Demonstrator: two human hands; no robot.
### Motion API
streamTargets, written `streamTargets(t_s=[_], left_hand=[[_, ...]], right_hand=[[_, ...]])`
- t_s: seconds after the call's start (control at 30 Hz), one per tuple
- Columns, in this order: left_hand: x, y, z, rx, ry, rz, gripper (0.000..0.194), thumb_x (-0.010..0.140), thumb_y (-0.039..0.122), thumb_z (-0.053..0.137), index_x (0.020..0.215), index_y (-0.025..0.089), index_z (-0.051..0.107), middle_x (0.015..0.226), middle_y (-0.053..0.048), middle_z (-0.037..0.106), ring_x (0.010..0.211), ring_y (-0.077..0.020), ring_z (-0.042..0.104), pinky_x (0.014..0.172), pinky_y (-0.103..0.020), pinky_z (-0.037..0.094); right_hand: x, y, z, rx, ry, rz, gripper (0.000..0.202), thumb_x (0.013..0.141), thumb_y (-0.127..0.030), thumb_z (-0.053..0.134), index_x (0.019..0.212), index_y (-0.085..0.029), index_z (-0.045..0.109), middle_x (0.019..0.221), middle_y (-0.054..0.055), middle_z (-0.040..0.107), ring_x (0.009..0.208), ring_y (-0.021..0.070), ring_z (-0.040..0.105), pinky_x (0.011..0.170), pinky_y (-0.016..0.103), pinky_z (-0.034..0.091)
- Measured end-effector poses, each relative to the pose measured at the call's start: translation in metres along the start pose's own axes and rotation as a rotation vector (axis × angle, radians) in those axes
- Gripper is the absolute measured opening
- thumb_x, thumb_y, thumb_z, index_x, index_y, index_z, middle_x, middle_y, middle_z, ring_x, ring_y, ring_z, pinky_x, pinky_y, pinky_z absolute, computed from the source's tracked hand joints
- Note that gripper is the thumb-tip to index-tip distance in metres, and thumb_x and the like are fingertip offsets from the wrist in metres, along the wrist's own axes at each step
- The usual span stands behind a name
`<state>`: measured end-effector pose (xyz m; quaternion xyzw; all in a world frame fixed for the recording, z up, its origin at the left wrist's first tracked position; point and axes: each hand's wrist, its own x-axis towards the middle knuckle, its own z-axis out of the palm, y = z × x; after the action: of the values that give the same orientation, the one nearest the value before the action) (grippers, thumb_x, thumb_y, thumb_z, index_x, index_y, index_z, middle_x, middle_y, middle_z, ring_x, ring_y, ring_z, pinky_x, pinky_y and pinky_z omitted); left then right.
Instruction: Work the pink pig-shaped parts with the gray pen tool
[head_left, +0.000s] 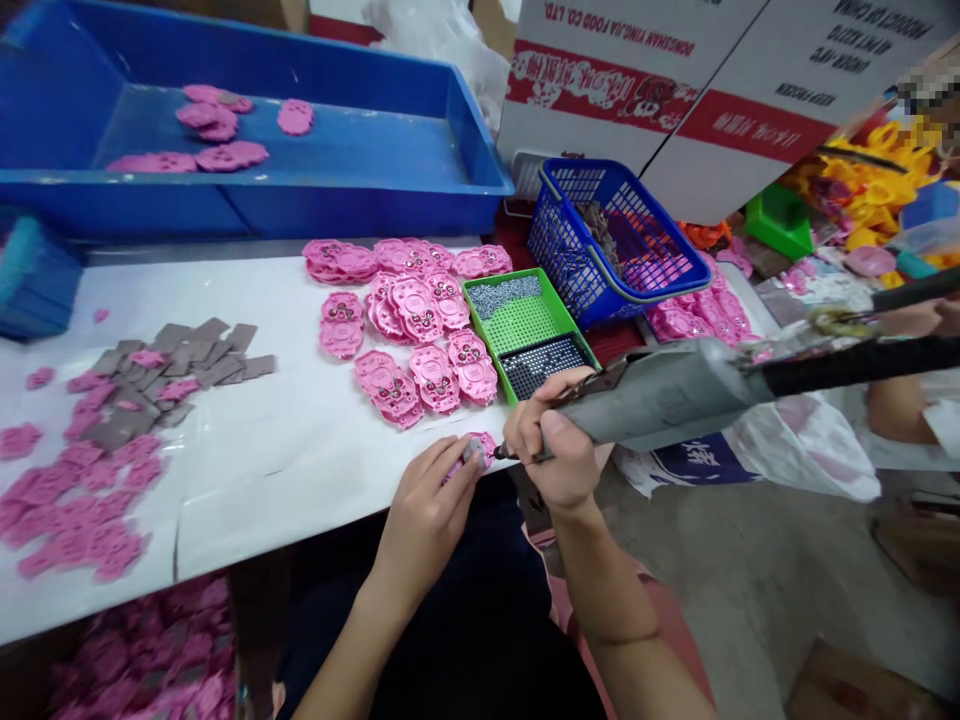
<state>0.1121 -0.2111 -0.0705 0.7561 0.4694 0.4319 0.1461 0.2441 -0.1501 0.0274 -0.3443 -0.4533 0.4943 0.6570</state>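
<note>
Since the pink piece (488, 442) looks like thin moulded plastic, it probably handles as light and stiff, rather slippery on its smooth parts; its scalloped rim seems the best place to take hold, pressed flat from the side; it lies at the near edge of the bench (285, 480), with the left hand (429, 497) grasping it, fingers laid over its side; the right hand (559, 445) is clenched round the front of a grey driver (660, 390), likely heavier, whose tip is at the piece, though I cannot tell whether they touch; just beyond, finished-looking pink stacks (416, 307) sit beside a green tray (487, 343) of small metal parts; grey plates (217, 362) lie farther left; a blue bin (337, 212) stands behind.
</note>
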Motion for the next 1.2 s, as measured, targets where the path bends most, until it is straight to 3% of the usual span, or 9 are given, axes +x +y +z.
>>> streamTargets(t_s=[0.3, 0.97, 1.2], left_hand=[[0.011, 0.006, 0.002, -0.056, 0.052, -0.131, 0.013, 0.1, 0.019, 0.067, 0.112, 0.022, 0.07, 0.119, -0.01, 0.074, 0.114, -0.0263, 0.069, 0.098, -0.046, 0.06], [0.008, 0.006, 0.008, -0.016, 0.087, -0.101, 0.024, 0.097, 0.014, 0.071, 0.121, 0.019, 0.067, 0.127, -0.014, 0.073, 0.117, -0.0287, 0.069, 0.101, -0.05, 0.06], [0.008, 0.007, 0.007, -0.015, 0.07, -0.104, 0.023, 0.099, 0.015, 0.069, 0.122, 0.019, 0.067, 0.127, -0.013, 0.074, 0.119, -0.0283, 0.068, 0.102, -0.048, 0.059]], right_hand=[[0.001, 0.003, -0.002, -0.087, 0.008, -0.026, 0.017, 0.09, -0.035, 0.066, 0.093, -0.026, 0.052, 0.049, -0.013, 0.044, 0.036, 0.0084, 0.036, 0.04, 0.024, 0.037], [0.003, 0.003, 0.0, -0.025, -0.021, -0.042, 0.011, 0.092, -0.03, 0.065, 0.095, -0.025, 0.055, 0.052, -0.012, 0.045, 0.039, 0.0075, 0.037, 0.044, 0.022, 0.039], [0.006, 0.002, 0.002, -0.085, 0.011, -0.004, 0.019, 0.089, -0.037, 0.066, 0.092, -0.026, 0.05, 0.049, -0.013, 0.043, 0.036, 0.0081, 0.035, 0.041, 0.024, 0.037]])
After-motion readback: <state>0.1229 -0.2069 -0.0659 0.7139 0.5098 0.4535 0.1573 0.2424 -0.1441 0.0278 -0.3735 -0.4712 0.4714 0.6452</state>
